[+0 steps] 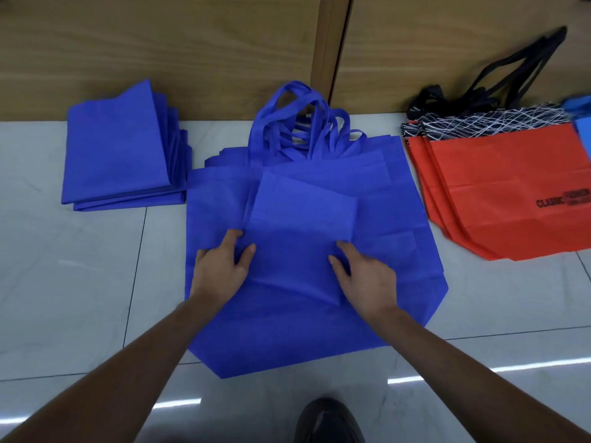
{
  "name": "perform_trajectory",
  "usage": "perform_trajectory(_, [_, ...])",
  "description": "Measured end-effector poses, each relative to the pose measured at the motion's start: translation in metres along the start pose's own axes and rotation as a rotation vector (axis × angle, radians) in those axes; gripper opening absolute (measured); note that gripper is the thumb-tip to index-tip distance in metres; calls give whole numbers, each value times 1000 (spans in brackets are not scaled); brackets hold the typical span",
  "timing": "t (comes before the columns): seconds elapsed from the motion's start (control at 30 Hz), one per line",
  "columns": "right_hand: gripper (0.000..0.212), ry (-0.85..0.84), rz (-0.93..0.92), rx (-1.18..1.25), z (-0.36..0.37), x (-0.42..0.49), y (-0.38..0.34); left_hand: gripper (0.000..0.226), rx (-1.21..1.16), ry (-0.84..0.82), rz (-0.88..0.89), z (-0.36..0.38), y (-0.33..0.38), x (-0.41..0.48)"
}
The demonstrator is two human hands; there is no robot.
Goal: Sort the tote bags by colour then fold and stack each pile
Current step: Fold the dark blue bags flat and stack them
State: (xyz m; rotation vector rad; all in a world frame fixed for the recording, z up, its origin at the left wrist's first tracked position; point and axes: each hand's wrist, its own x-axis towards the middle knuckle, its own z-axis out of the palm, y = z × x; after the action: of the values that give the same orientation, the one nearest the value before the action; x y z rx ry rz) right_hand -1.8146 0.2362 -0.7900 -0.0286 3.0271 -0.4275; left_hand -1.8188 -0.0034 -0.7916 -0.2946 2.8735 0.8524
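Observation:
A folded blue tote bag (297, 231) lies on top of a pile of flat, unfolded blue tote bags (319, 330) in the middle of the floor, their handles (300, 123) bunched toward the wall. My left hand (220, 270) grips the folded bag's left edge, thumb on top and fingers at the side. My right hand (364, 279) grips its right edge the same way. A stack of folded blue bags (118, 151) sits to the left. To the right lies a pile of red tote bags (505, 193) with black patterned tops and dark handles.
A wooden wall panel (179, 49) runs along the back, close behind the bags. The floor is pale glossy tile (80, 282). A dark shoe (329, 420) shows at the bottom centre. A bit of light blue fabric (582, 119) peeks in at the right edge.

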Motion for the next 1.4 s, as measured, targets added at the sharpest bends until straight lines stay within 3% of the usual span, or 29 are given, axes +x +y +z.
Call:
perform_trajectory(0.1, [44,164,-246,-140,5,2,3,36,72,-15,38,-8,-8,-4])
perform_trajectory(0.27, [52,-176,-422,-135,0,37,-12,50,352,154,214,-8,-9,3])
perform_trajectory(0.33, [51,-304,-403,-120,2,47,-18,66,387,95,407,-2,0,11])
perform_trajectory(0.4, [53,-304,-409,-107,8,53,-18,64,420,8,489,6,13,24])
perform_trajectory(0.57, [54,-127,-316,-200,36,43,-16,63,473,-78,276,37,14,49])
perform_trajectory(0.8, [55,-131,-249,-245,43,44,-19,67,479,-108,295,30,18,50])
perform_trajectory(0.9, [54,-131,-255,-260,37,46,-20,69,497,-44,347,25,18,24])
perform_trajectory(1.07, [59,-62,-87,-146,39,7,-55,70,492,-23,233,33,3,-18])
perform_trajectory(1.27, [62,-113,-66,-152,54,-11,-56,65,497,-44,226,44,-2,-18])
perform_trajectory(1.4, [54,-29,-122,-178,34,17,-49,64,483,-50,244,40,-5,-14])
